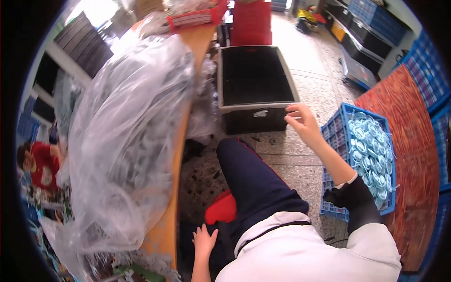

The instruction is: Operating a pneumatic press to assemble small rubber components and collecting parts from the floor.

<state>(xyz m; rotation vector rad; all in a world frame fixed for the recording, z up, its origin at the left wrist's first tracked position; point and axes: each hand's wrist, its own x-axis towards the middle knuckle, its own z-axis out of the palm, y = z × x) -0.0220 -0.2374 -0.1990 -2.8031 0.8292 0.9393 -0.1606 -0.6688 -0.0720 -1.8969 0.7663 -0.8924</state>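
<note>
My right hand reaches forward beside the near right corner of a black crate with a pale rim. Its fingers are slightly bent and apart, with nothing seen between them; whether they touch the crate I cannot tell. The crate stands on the floor, its inside dark. Low down, my left hand has its fingers spread and nothing in it. It is over my dark trousers, near a red seat-like thing. By my right forearm a blue plastic crate holds many light-blue looped plastic pieces.
Left of me a wooden table bears a large clear plastic bag of grey pieces. Red crates rise behind the black one. A reddish wood-patterned board is at the right. Another person sits beyond the table.
</note>
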